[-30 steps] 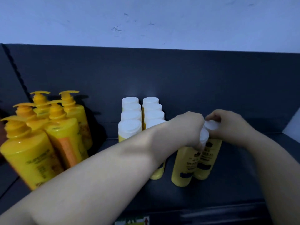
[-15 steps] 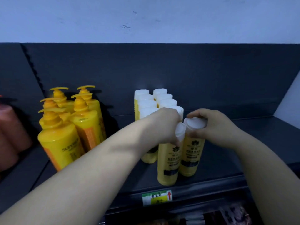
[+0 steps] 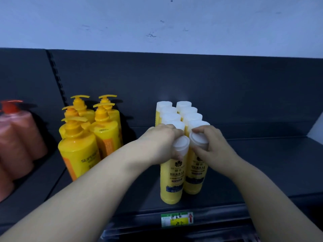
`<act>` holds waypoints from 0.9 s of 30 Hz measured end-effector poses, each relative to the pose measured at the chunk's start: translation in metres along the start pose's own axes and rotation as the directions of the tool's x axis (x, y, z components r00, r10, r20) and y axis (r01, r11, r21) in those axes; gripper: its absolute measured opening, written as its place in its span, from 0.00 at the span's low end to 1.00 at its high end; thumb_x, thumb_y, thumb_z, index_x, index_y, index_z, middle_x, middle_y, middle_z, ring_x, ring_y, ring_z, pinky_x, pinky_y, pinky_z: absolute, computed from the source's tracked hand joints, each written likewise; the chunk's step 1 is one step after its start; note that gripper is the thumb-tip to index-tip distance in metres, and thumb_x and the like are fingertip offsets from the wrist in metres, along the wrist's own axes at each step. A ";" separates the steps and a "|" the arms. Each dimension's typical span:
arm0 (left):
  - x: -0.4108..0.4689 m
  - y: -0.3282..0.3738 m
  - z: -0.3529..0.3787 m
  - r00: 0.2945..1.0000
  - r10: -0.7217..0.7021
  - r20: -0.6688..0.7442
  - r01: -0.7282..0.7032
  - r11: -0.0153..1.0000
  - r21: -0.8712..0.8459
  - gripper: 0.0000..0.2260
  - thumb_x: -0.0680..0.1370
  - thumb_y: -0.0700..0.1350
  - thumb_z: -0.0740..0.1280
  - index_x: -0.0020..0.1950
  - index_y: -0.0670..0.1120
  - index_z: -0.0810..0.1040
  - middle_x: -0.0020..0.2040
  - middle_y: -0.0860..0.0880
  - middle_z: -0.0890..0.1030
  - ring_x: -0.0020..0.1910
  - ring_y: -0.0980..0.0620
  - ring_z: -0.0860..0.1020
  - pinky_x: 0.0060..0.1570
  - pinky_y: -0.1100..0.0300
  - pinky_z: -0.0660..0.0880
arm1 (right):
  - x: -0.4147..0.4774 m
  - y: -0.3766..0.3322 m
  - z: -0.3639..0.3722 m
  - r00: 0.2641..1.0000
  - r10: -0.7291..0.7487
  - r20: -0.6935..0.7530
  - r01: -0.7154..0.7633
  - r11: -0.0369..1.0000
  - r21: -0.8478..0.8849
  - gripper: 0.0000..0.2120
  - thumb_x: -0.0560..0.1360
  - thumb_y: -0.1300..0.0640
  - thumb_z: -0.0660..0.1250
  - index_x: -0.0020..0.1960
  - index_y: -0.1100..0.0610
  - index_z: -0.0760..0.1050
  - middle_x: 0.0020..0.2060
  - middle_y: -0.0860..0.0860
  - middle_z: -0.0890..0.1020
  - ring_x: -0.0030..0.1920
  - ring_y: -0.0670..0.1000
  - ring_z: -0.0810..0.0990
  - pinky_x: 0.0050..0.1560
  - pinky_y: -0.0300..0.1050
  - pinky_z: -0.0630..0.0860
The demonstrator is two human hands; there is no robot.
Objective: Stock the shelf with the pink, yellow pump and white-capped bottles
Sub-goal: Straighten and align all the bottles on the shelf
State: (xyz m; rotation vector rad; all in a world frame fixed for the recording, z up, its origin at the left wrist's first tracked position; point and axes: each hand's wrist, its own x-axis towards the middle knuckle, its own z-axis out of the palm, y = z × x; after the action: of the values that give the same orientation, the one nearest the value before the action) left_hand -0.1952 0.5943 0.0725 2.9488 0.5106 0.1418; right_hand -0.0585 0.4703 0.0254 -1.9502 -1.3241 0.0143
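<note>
The left front bottle and the right front bottle each carry a dark flower mark above the word HERBAL; the print below it is too fine to read. The nearest of the yellow pump bottles shows letters beginning "SUP", the rest hidden by the left forearm. A green, white and yellow price tag with a red arrow sits on the front edge of the shelf; its handwriting cannot be made out.

The left hand curls round the white cap of the left front bottle, thumb under the cap's near side. The right hand grips the other cap, fingertips on its far rim.

Both bottles stand upright and touching near the shelf's front edge, just before two rows of white-capped bottles. The pump bottles stand to their left, and blurred pink bottles are at the left end. The shelf is dark grey, with a dark back panel and a pale scuffed wall above.
</note>
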 end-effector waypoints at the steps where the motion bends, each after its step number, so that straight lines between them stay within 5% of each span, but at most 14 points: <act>1: 0.001 0.000 0.000 1.000 0.007 -0.003 -0.007 1.000 0.013 0.29 0.72 0.56 0.71 0.71 0.54 0.67 0.63 0.52 0.72 0.65 0.50 0.67 0.63 0.54 0.66 | 0.000 0.003 0.003 1.000 -0.023 -0.013 0.023 1.000 -0.007 0.18 0.76 0.57 0.67 0.65 0.51 0.69 0.58 0.42 0.68 0.62 0.42 0.61 0.62 0.37 0.62; 5: 0.004 0.000 0.002 1.000 0.007 -0.011 -0.007 1.000 0.014 0.29 0.74 0.54 0.70 0.73 0.52 0.65 0.64 0.51 0.69 0.66 0.49 0.65 0.63 0.56 0.66 | 0.003 0.017 0.010 0.992 -0.097 -0.080 0.095 0.995 -0.025 0.18 0.73 0.62 0.67 0.62 0.53 0.71 0.57 0.44 0.70 0.61 0.40 0.59 0.62 0.33 0.58; 10: 0.006 -0.001 0.006 0.999 0.018 -0.029 -0.016 0.998 0.065 0.29 0.77 0.52 0.67 0.74 0.51 0.61 0.66 0.50 0.65 0.66 0.49 0.62 0.64 0.58 0.63 | 0.004 0.029 0.023 0.952 -0.201 -0.231 0.200 0.979 -0.026 0.21 0.67 0.52 0.62 0.57 0.59 0.74 0.57 0.47 0.70 0.60 0.44 0.63 0.63 0.24 0.55; 15: 0.008 -0.006 0.013 0.992 0.054 -0.114 -0.034 0.985 0.170 0.27 0.78 0.53 0.64 0.75 0.54 0.59 0.67 0.51 0.58 0.65 0.50 0.59 0.57 0.59 0.58 | 0.008 0.037 0.039 0.836 -0.338 -0.432 0.292 0.941 -0.169 0.17 0.67 0.56 0.62 0.54 0.60 0.73 0.55 0.51 0.69 0.59 0.50 0.64 0.67 0.29 0.54; 19: 0.004 -0.012 0.030 0.972 0.078 -0.224 -0.034 0.980 0.195 0.27 0.79 0.53 0.62 0.76 0.56 0.56 0.68 0.52 0.60 0.66 0.50 0.59 0.58 0.59 0.57 | 0.010 0.044 0.044 0.812 -0.368 -0.452 0.328 0.930 -0.168 0.16 0.69 0.57 0.61 0.56 0.57 0.69 0.56 0.51 0.68 0.58 0.54 0.66 0.67 0.32 0.56; 23: -0.010 -0.019 0.074 0.830 0.055 -0.555 -0.150 0.980 -0.128 0.28 0.76 0.51 0.65 0.75 0.48 0.63 0.70 0.50 0.67 0.70 0.51 0.62 0.71 0.53 0.61 | 0.001 0.046 0.048 0.833 -0.321 -0.450 0.335 0.941 -0.049 0.20 0.72 0.55 0.62 0.63 0.59 0.69 0.63 0.54 0.68 0.65 0.53 0.66 0.70 0.37 0.58; 25: -0.022 -0.015 0.097 0.820 -0.140 -0.555 -0.140 0.891 -0.432 0.29 0.79 0.55 0.60 0.76 0.54 0.52 0.74 0.61 0.57 0.73 0.64 0.52 0.73 0.67 0.49 | -0.010 0.047 0.051 0.879 -0.088 -0.469 0.225 0.943 0.244 0.27 0.75 0.50 0.60 0.71 0.57 0.62 0.70 0.53 0.63 0.71 0.48 0.62 0.72 0.39 0.58; 27: -0.026 -0.012 0.116 0.811 -0.383 -0.442 -0.057 0.700 -0.712 0.25 0.81 0.59 0.51 0.76 0.57 0.47 0.75 0.63 0.51 0.72 0.70 0.48 0.71 0.70 0.46 | -0.018 0.051 0.053 0.880 0.250 -0.405 0.017 0.833 0.553 0.29 0.77 0.45 0.57 0.75 0.50 0.56 0.74 0.46 0.58 0.73 0.42 0.58 0.73 0.42 0.56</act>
State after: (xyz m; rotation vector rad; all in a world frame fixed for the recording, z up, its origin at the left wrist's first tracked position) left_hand -0.2093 0.5818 -0.0455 2.0391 0.6197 0.9820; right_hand -0.0481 0.4776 -0.0490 -1.4188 -0.7621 -0.0129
